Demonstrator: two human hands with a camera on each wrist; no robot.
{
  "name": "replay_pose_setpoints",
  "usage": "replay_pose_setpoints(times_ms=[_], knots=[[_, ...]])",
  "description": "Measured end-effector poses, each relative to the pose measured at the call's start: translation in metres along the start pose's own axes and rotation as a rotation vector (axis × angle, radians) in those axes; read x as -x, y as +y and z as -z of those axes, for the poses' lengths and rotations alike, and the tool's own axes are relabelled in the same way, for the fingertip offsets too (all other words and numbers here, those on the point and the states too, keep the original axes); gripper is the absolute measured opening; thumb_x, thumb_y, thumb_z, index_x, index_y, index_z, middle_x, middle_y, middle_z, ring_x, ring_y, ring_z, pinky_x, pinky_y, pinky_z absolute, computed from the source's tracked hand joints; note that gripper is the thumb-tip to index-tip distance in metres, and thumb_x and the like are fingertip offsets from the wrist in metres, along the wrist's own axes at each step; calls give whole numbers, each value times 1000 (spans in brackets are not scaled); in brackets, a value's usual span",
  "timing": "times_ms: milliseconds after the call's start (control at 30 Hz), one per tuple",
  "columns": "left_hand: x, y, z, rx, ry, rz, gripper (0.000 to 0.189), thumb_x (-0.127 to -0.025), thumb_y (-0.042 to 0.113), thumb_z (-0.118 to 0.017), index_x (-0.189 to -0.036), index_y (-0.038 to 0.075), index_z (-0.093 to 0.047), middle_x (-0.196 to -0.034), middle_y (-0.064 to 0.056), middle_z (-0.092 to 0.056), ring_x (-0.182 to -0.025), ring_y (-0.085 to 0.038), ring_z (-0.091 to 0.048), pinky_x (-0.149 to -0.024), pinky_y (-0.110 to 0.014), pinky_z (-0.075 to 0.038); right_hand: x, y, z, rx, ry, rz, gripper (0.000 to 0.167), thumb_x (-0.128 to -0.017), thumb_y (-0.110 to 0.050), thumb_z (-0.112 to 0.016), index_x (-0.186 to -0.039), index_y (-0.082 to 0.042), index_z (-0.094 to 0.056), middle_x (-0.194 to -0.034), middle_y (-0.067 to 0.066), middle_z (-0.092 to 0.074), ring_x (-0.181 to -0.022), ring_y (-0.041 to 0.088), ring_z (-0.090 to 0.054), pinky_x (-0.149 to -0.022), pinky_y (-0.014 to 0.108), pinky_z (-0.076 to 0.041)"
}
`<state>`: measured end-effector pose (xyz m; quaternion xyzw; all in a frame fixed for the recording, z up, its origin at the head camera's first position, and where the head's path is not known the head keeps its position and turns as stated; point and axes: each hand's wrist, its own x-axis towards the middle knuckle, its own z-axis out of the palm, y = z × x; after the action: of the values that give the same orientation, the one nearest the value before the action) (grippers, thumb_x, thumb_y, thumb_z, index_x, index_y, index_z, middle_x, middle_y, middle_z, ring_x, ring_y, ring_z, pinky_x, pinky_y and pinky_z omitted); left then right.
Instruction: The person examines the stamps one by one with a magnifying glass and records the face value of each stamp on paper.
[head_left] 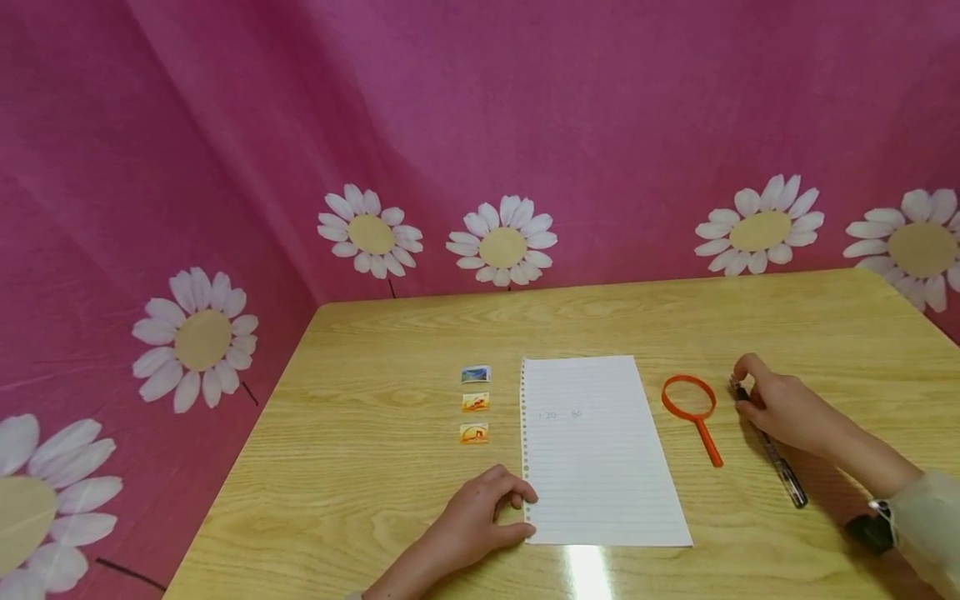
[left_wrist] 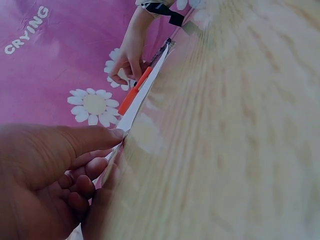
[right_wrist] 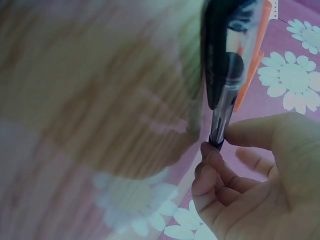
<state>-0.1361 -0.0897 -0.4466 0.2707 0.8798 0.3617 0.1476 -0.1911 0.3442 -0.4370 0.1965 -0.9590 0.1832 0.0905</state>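
Observation:
My right hand (head_left: pixel 787 408) pinches the far end of a clear and black pen (head_left: pixel 780 471) between thumb and fingers. The pen slants toward me over the table's right side, its black clip (right_wrist: pixel 215 60) large in the right wrist view. At the lower left edge of a lined, hole-punched sheet of paper (head_left: pixel 600 475), my left hand (head_left: pixel 476 517) rests with thumb and fingertips on the margin. Faint handwritten numbers show on the sheet. Between paper and pen lies an orange magnifying glass (head_left: pixel 707 442), handle toward me.
Left of the paper, three small stamp-like pictures stand in a column: a blue one (head_left: pixel 476 374), a yellow one (head_left: pixel 476 402) and another yellow one (head_left: pixel 474 433). A pink daisy-print cloth (head_left: pixel 600 150) hangs behind the wooden table (head_left: pixel 337 467).

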Motion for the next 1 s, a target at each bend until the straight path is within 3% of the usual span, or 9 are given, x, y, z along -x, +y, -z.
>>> replay_pose_setpoints(times_ms=[133,267,367,633,1000], knots=[[0,-1,0,-6,1,5,22,-85,24,-77,-103,19,-66,-88,10,-52,-75,1,-40,-72,-15,-36,-1,2,-1,70,56,54,32,-80,9,-68,-100,-7,-49,-64,-2,-51,-55,2,-37,-49,22,-34],[-1,-1,-1,-14,5,0,22,-85,25,-76,-103,19,-66,-90,10,-53,-77,1,-43,-74,-16,-38,-2,4,-2,132,96,96,27,-75,10,-71,-93,-6,-59,-77,6,-62,-64,13,-52,-52,28,-43],[0,-2,0,-14,5,0,22,-85,25,-76,-104,20,-66,-90,10,-54,-79,1,-45,-76,-16,-39,-1,5,-3,144,109,109,25,-73,11,-72,-90,-6,-63,-78,7,-64,-65,19,-57,-53,30,-46],[1,-1,0,-8,5,4,21,-85,25,-76,-103,20,-66,-90,10,-54,-80,2,-46,-78,-17,-40,0,5,2,127,55,98,25,-77,15,-66,-94,-4,-66,-86,12,-67,-77,30,-66,-60,40,-53],[0,-1,0,-13,9,-3,22,-85,25,-77,-103,20,-66,-90,10,-54,-81,2,-46,-79,-17,-40,4,9,4,227,45,158,36,-71,14,-71,-102,-4,-64,-85,11,-65,-68,22,-62,-49,32,-47]])
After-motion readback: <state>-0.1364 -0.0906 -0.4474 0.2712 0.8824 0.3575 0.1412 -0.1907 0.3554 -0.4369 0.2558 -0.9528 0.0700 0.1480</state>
